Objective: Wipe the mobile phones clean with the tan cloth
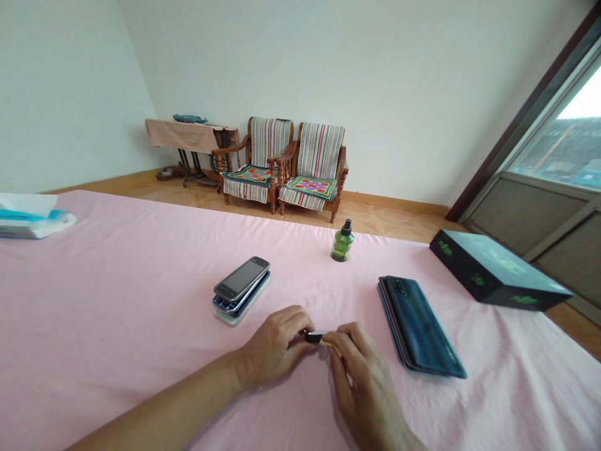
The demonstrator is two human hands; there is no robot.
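Between my two hands is a small black item with a shiny pale top point(313, 337); its kind is too small to make out. My left hand point(277, 341) pinches its left end. The fingers of my right hand point(364, 373) are closed at its right end, on a thin yellowish strip point(333, 346). Whether the strip is part of the black item I cannot tell. Beyond my left hand lies a stack of several phones, a grey touchscreen phone point(243, 279) on top. To the right of my right hand, a dark blue smartphone point(420, 322) rests face down on another flat device.
A pink cloth point(141, 282) covers the surface. A green spray bottle point(342, 243) stands upright toward the far edge. At the right is a black box point(498, 269); at the far left, a white and blue packet point(32, 216). Two wooden armchairs point(310, 156) stand by the wall.
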